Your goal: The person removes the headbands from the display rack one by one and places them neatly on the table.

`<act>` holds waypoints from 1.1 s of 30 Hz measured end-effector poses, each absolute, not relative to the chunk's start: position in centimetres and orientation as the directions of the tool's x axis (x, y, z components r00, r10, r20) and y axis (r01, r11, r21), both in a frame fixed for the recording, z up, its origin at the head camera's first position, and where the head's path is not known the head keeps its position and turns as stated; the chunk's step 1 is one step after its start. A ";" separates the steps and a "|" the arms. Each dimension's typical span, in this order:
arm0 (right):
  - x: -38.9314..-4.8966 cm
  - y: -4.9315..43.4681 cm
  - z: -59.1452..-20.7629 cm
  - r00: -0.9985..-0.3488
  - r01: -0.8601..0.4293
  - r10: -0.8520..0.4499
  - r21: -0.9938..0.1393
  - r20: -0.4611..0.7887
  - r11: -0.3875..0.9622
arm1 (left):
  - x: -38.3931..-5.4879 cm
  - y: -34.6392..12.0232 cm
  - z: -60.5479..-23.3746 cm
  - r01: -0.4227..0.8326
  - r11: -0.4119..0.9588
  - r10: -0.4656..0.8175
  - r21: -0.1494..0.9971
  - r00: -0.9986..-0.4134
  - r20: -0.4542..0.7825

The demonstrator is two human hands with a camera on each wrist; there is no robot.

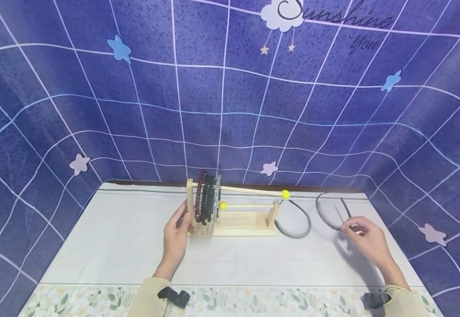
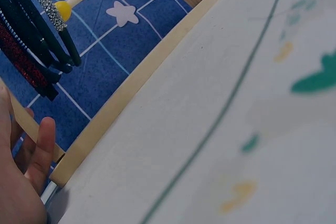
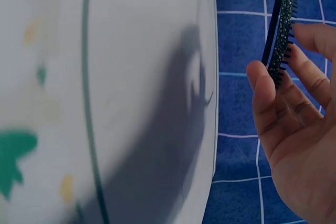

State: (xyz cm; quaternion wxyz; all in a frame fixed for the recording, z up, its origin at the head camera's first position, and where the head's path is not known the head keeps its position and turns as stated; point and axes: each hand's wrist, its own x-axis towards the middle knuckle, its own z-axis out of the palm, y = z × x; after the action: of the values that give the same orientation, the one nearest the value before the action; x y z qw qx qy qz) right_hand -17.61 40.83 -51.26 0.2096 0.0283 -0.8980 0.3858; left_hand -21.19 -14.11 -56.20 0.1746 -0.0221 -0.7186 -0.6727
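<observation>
My left hand grips the left post of a wooden headband stand, with the thumb in front of it. Several headbands hang bunched at the left end of the stand's upper rod: a dark red one, black ones and a silvery glittering one. On the right, my right hand pinches a dark toothed headband between thumb and fingers. In the right wrist view this headband shows a glittering outer face and comb teeth.
Another dark toothed headband is beside the stand's right post. Both rods end in yellow balls. A white cloth with a floral front border covers the table; blue gridded fabric stands behind and at both sides.
</observation>
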 end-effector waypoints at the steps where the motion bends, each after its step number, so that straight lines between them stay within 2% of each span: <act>1: -17.6 40.9 -51.4 -0.910 -0.221 0.101 -0.676 0.403 0.704 | -21.2 -14.1 -56.2 0.266 0.092 -0.203 0.960 -0.938 0.280; 18: -18.5 42.7 -52.5 -0.903 -0.341 -0.069 -0.612 0.423 0.714 | -21.2 -14.2 -56.1 0.268 0.076 -0.193 0.960 -0.941 0.278; 33: -19.2 44.3 -52.9 -0.894 -0.387 -0.166 -0.528 0.417 0.756 | -21.2 -14.2 -56.1 0.270 0.105 -0.195 0.957 -0.938 0.286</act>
State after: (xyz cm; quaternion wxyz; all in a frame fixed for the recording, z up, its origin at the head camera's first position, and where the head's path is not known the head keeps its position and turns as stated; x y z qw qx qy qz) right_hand -19.17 44.32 -52.89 0.1750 0.1501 -0.9206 0.3152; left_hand -21.20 -14.21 -56.13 0.1740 -0.0259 -0.7225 -0.6686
